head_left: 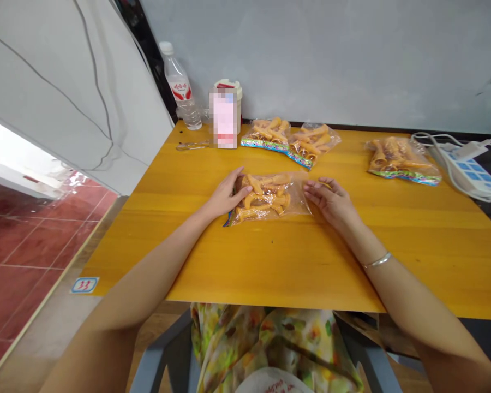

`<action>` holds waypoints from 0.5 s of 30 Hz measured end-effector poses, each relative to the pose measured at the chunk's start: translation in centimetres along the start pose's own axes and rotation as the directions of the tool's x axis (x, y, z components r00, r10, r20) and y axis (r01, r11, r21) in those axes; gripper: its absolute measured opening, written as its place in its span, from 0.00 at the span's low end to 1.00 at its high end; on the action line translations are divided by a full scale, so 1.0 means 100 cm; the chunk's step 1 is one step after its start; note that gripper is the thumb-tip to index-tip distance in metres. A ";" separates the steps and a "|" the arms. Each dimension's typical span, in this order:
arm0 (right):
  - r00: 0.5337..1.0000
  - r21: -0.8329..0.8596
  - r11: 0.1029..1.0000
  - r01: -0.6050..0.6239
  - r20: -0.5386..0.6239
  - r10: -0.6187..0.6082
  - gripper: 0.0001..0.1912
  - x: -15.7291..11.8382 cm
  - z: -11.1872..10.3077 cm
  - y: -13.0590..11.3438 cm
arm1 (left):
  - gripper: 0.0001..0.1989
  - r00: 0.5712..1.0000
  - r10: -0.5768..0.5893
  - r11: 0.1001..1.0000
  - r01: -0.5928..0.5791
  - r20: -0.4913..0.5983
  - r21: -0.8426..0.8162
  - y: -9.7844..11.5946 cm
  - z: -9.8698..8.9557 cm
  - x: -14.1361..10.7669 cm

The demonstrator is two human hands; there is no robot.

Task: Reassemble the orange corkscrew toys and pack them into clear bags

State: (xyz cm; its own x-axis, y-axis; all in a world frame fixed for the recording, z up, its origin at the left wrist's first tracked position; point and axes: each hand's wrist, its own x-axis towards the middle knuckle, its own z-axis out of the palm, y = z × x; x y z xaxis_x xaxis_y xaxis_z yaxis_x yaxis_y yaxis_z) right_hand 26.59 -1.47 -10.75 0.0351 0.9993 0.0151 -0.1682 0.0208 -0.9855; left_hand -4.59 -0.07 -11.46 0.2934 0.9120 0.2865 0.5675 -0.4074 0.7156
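A clear plastic bag (pixel 268 199) of orange tube-shaped pieces lies on the wooden table in front of me. My left hand (pixel 228 195) grips its left end, thumb on top and fingers round the far side. That end carries a blue printed strip, partly hidden by the hand. At the flat, unfilled right end of the bag, my right hand (pixel 331 201) has its thumb and fingers pinched together on the plastic edge. The orange pieces are bunched towards the left half of the bag.
Similar filled bags lie at the back: one bag (pixel 265 134), another bag (pixel 312 143) touching it, and a third bag (pixel 401 158) farther right. A water bottle (pixel 183 93), a phone (pixel 224 117) before a cup, and a power strip (pixel 474 169) with white cables line the back.
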 end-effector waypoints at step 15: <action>0.879 0.072 0.912 -0.404 0.305 0.366 0.08 -0.016 0.013 -0.024 | 0.19 0.958 -0.043 0.999 0.049 -0.283 0.013 -0.011 -0.006 0.005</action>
State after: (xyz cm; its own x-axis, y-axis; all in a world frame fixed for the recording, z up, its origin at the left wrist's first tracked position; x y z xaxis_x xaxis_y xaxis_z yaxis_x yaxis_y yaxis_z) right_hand 25.64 -3.10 -8.21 -0.3311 0.8961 -0.2955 -0.2381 -0.3824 -0.8928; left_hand -5.57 0.89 -11.74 0.0393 0.9050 0.4237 0.5908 -0.3630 0.7205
